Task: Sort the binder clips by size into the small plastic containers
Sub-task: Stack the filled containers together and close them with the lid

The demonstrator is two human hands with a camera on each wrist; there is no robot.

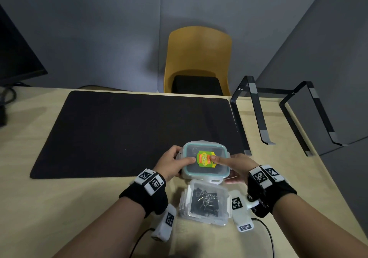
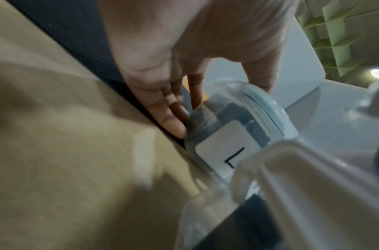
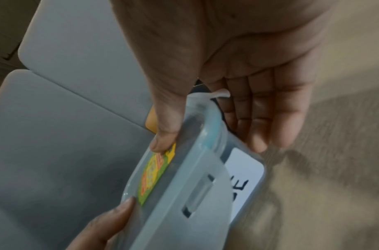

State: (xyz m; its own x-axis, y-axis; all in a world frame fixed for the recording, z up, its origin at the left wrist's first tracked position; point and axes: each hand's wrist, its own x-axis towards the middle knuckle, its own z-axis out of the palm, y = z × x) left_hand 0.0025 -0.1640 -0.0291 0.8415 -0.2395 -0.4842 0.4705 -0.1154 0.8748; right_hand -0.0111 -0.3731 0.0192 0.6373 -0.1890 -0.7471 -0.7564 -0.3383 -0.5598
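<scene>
A small clear plastic container with a teal-rimmed lid [image 1: 201, 171] and a green-yellow sticker sits at the mat's near edge. My left hand [image 1: 173, 163] grips its left side, thumb on the lid. My right hand [image 1: 235, 165] holds its right side, thumb pressing the sticker. In the right wrist view the lid [image 3: 184, 177] lies between my thumb and fingers [image 3: 265, 121], with a white label on the wall. The left wrist view shows my fingers [image 2: 169, 116] against the container [image 2: 222, 152]. Nearer me, an open container [image 1: 207, 220] holds several black binder clips [image 1: 205, 202].
A black mat [image 1: 129, 130] covers the middle of the wooden table. A black metal stand [image 1: 258, 114] stands at the right, a monitor [image 1: 16, 58] at the far left, and a yellow chair [image 1: 199, 58] beyond the table. Thin cables trail from my wrists.
</scene>
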